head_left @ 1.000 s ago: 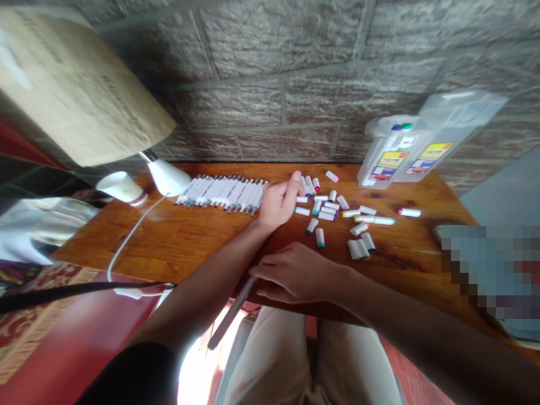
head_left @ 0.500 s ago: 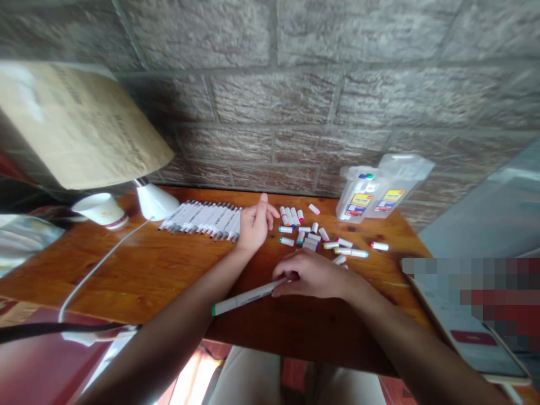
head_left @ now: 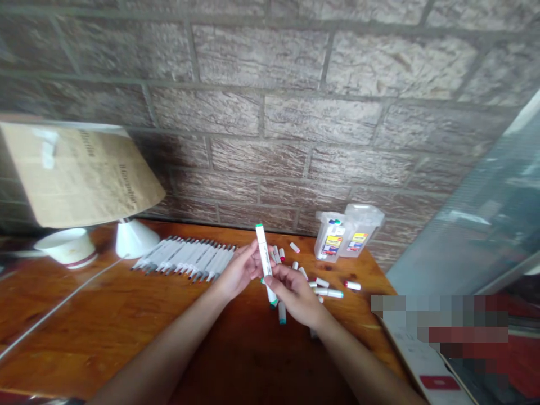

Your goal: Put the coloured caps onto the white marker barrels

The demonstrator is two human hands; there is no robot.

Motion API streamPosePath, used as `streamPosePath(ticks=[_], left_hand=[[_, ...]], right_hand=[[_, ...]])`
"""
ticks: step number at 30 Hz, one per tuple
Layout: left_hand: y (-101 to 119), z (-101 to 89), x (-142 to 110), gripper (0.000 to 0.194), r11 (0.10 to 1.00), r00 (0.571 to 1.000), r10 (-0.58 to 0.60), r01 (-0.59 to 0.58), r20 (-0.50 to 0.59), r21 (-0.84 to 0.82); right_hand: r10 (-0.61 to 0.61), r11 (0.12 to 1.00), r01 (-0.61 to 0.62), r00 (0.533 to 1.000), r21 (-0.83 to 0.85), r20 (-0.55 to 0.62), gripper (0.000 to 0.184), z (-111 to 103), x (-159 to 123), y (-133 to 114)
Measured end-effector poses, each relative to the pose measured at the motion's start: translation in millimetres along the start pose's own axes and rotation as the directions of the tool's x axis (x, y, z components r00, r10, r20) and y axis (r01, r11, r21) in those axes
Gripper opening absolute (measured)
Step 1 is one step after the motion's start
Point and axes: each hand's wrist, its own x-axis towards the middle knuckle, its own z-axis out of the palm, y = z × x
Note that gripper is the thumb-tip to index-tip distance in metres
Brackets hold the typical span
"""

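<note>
A white marker (head_left: 263, 250) with green ends stands nearly upright, tilted slightly left at the top, above the wooden table. My left hand (head_left: 241, 273) closes on its upper half, thumb at the side and the other fingers partly hidden behind it. My right hand (head_left: 297, 295) pinches the lower part, its thumb lying across the barrel. Behind and to the right of my hands lie several loose white marker caps (head_left: 323, 282) with coloured ends. One teal-ended cap (head_left: 282, 313) rests just below the right hand. Left of my hands, white markers (head_left: 183, 257) lie side by side in a row.
A clear plastic case (head_left: 329, 243), its lid swung aside, stands at the back right with a few pieces inside. At the left are a lamp (head_left: 133, 239), its white cord (head_left: 63, 306) and a paper cup (head_left: 67, 247). A brick wall (head_left: 270, 118) borders the table (head_left: 105, 337).
The marker has gone from lying sideways in my right hand to nearly upright between both hands. My left hand, earlier open near the caps, now grips it. The view has tilted up.
</note>
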Motion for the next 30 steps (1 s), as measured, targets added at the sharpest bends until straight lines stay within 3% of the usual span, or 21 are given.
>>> streamPosePath(ticks=[7,16,23,30], left_hand=[[-4.3,-1.5,-0.2,0.050,0.994,0.997,0.050,-0.055,0.058,0.091],[-16.2,-11.0,2.9,0.041,0.980,0.996,0.084,-0.091,0.042,0.177],[-12.1,-9.4,3.1,0.037,0.978,0.991,0.049,-0.073,0.124,0.196],[-13.8,-11.6,1.9,0.044,0.975,0.988,0.002,-0.037,0.158,0.217]], right_hand=[[-0.030,0.999,0.031,0.999,-0.018,0.019,0.031,2.4,-1.8,4.2],[-0.098,0.978,0.076,0.990,-0.196,-0.105,0.024,6.4,-2.9,6.6],[-0.028,0.998,0.038,0.984,0.055,-0.178,0.022,4.1,3.4,9.8],[0.006,0.999,0.008,0.965,0.054,-0.261,0.021,0.3,4.9,13.9]])
